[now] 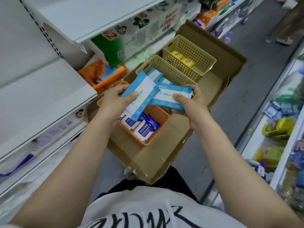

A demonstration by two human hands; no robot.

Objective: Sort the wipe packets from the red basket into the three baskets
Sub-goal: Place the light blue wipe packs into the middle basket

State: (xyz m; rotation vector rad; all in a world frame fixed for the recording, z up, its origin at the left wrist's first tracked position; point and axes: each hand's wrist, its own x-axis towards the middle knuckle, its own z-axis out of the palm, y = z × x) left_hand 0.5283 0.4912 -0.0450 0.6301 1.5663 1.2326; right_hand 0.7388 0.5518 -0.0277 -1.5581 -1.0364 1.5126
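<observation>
My left hand (115,100) grips a light blue and white wipe packet (143,89), tilted above the orange basket (158,116). My right hand (190,104) grips a second light blue and white packet (171,98), its end tucked under the first. Dark blue and white packets (144,127) lie in the orange basket. The middle beige basket (164,67) holds more light blue packets (155,75). The far beige basket (190,48) holds yellow packets (183,59). A red-orange basket (105,79) with mixed packets sits on the shelf at left.
All three sorting baskets stand in a cardboard tray (164,153) in front of me. White store shelves (41,89) rise at left with large tissue packs (131,33). Another stocked shelf (279,129) runs along the right. A person's feet (279,40) stand in the aisle far right.
</observation>
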